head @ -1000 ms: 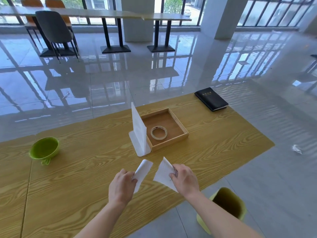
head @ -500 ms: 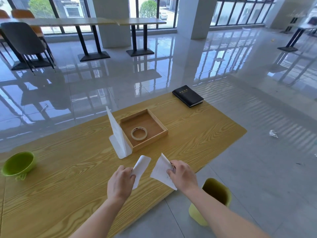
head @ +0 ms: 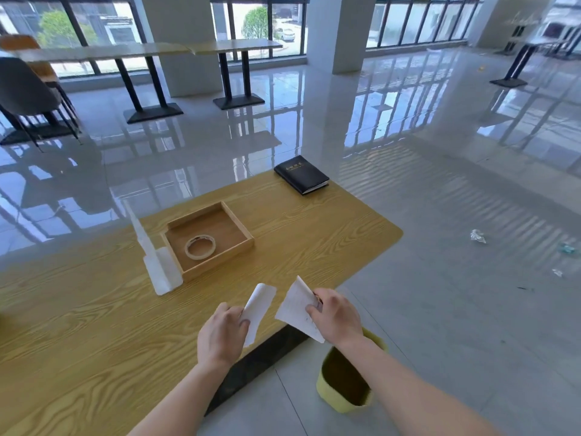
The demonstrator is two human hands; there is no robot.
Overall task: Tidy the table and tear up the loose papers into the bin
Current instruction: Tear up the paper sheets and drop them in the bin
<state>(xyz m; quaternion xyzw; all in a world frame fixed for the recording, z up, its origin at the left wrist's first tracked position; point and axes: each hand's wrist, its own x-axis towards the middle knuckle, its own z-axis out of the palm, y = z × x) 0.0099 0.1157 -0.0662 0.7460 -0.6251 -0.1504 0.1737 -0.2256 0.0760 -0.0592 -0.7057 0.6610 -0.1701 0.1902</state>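
Note:
My left hand [head: 221, 335] grips one white paper piece [head: 258, 306] over the near edge of the wooden table [head: 94, 325]. A second white paper piece [head: 295, 309] is pinched in my right hand [head: 338, 317], a small gap apart from the first. The yellow-green bin [head: 342, 394] stands on the floor below my right forearm, just off the table's edge. Another white sheet [head: 154, 256] leans upright against the left wall of the wooden tray [head: 242, 228].
A tape roll [head: 200, 247] lies inside the tray. At the table's far right corner rests a black notebook [head: 301, 174]. Crumpled scraps [head: 478, 236] litter the grey floor to the right. Other tables and chairs stand far back by the windows.
The view has swung to the right, so the green cup at the table's left has left the frame and the bin shows more fully. Both hands keep their paper pieces apart.

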